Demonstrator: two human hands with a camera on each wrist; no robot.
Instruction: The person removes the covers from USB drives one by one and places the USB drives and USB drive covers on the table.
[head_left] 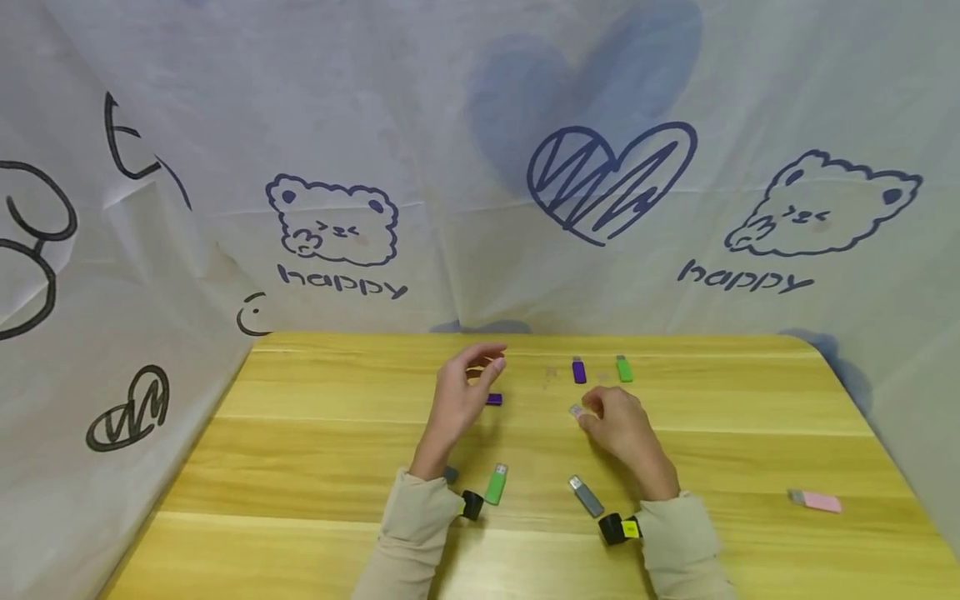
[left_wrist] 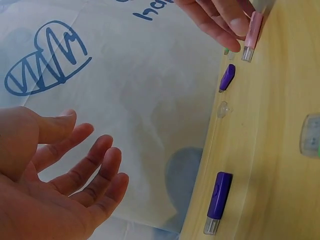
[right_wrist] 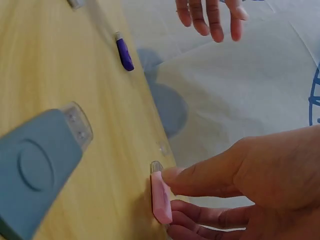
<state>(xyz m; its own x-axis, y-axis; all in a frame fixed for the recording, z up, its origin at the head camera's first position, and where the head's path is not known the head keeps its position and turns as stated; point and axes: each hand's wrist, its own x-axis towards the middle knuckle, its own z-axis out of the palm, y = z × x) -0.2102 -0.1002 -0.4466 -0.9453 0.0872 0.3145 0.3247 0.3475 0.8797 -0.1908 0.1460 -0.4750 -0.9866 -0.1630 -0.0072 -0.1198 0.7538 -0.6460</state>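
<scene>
"Which step was in hand?"

"Handling the near pink stick [right_wrist: 161, 197], I'd judge. The right grip [head_left: 618, 419] had it pinched between thumb and fingers, on or just above the tabletop [head_left: 300, 433], its clear-capped end poking out."

"Taken up or set down?"

"I couldn't tell. It was nearer the person than the back purple stick [head_left: 579, 371] and the back green stick [head_left: 624, 368], which lay near the far edge, so placing it seemed as likely as lifting it."

"And the left grip [head_left: 459, 396]?"

"It held nothing. Its fingers were loosely spread, close to the left purple stick [head_left: 493, 399]."

"What did the next move call for?"

"If placing, I'd have said a gentle, level release, clear of its neighbours. If lifting, a firm pinch on the body rather than the cap. The grey stick [head_left: 586, 496], nearer the person, was well out of the way."
</scene>
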